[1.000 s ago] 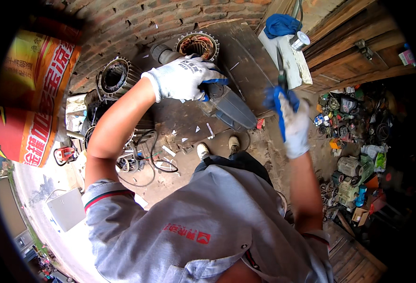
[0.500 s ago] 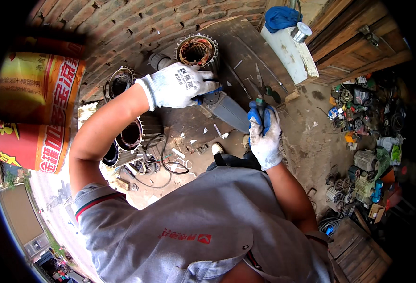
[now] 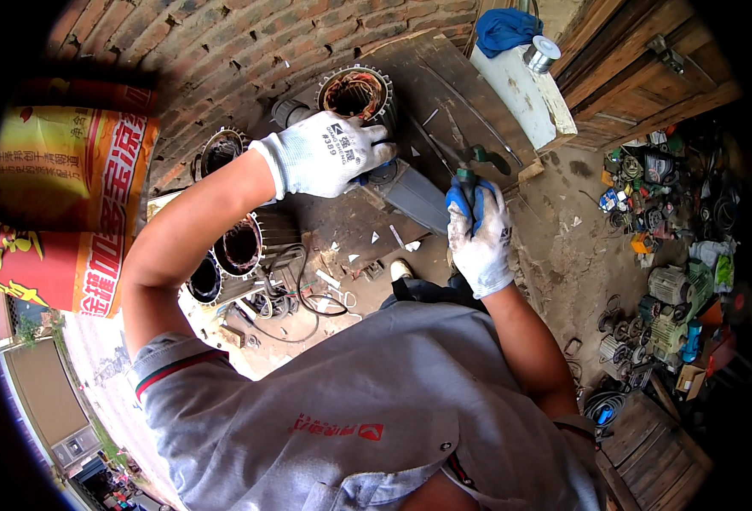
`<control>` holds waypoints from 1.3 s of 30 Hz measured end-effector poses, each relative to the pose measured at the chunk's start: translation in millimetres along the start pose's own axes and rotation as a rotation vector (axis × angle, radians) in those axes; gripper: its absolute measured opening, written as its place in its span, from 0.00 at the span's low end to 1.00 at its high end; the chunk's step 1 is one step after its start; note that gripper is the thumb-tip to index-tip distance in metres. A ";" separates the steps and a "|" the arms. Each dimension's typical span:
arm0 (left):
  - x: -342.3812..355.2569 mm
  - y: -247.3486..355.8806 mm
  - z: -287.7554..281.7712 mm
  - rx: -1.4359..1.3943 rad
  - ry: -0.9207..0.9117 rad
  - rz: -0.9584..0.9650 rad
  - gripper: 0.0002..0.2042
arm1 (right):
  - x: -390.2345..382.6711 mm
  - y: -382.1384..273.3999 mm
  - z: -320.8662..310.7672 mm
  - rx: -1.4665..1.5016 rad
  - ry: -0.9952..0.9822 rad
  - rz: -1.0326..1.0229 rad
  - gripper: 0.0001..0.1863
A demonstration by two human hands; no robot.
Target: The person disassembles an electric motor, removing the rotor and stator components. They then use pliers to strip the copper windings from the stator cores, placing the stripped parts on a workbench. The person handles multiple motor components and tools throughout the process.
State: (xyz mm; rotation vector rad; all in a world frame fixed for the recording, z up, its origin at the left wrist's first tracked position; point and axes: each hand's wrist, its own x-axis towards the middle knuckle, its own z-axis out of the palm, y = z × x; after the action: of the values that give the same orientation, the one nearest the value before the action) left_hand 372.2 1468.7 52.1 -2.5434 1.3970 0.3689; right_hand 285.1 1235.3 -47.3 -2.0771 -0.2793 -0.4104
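Note:
My left hand [image 3: 333, 155], in a white glove with a blue palm, curls its fingers over the round end of a grey tapered casing [image 3: 416, 200]. That casing slants across the dark work board [image 3: 512, 119], its narrow end near my right hand [image 3: 482, 238]. My right hand, gloved the same way, is closed around a hand tool with a green-and-black handle [image 3: 467, 176]; its working end is hard to make out against the board. Just behind my left hand stands a motor stator [image 3: 356, 92] with copper windings inside.
More stators [image 3: 239, 245] stand to the left, beside a black cable [image 3: 295, 294]. Thin metal rods [image 3: 469, 102] lie on the board. At the far right are a spool of wire [image 3: 542, 54] and a blue cloth [image 3: 509, 31]. Motors and parts [image 3: 670, 294] crowd the right-hand floor.
My right hand and its tool have tilted and shifted slightly, and the tool's tip is less distinct. My left hand stays on the casing. The whole view has shifted a little.

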 end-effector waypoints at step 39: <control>-1.6 -25.7 11.4 -0.305 0.225 0.136 0.17 | -4.4 3.1 2.1 -0.043 0.005 -0.017 0.12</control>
State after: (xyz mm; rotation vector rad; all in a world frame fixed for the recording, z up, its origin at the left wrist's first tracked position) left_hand 391.9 1486.9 43.6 -2.8119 1.7193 0.3511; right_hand 282.6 1235.4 -52.4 -2.1163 -0.2872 -0.4354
